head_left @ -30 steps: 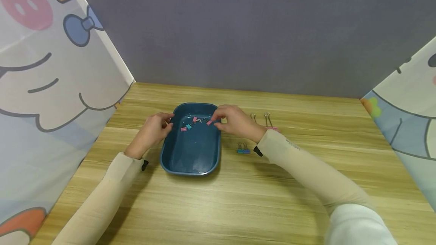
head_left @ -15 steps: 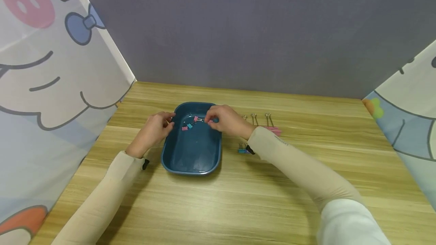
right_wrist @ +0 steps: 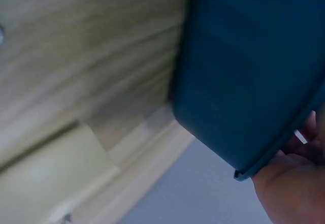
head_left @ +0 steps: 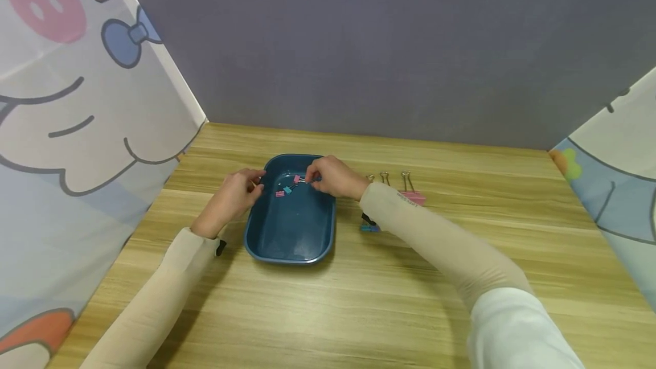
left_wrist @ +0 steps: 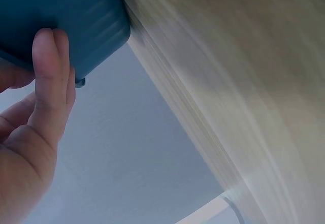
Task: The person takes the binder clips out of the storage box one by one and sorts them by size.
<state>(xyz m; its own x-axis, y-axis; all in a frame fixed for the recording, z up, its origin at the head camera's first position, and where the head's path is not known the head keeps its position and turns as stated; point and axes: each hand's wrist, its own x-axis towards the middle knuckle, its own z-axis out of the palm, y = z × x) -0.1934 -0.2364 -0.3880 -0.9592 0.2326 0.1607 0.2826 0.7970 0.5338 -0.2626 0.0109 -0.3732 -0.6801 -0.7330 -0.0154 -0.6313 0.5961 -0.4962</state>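
Observation:
A dark blue plastic tray (head_left: 291,229) lies on the table. My left hand (head_left: 229,201) holds its left rim, with straight fingers (left_wrist: 50,66) along the outer wall in the left wrist view. My right hand (head_left: 335,178) reaches over the right rim, fingers curled, pinching a small pink binder clip that they almost hide. Beside its fingertips lies another pink binder clip (head_left: 297,179) with silver handles. A teal binder clip (head_left: 288,190) and a pink clip (head_left: 279,193) lie farther left in the tray. The right wrist view shows the tray's outside wall (right_wrist: 244,82).
Right of the tray, larger pink binder clips (head_left: 414,197) stand in a row, partly behind the right sleeve. Small blue and teal clips (head_left: 370,228) sit nearer, below the sleeve. A grey wall (head_left: 379,50) rises behind the table, with cartoon-printed panels at both sides.
My right hand has moved slightly left and farther over the tray, its fingers closing round the pink binder clip, which is now hidden. My left hand keeps its place on the rim.

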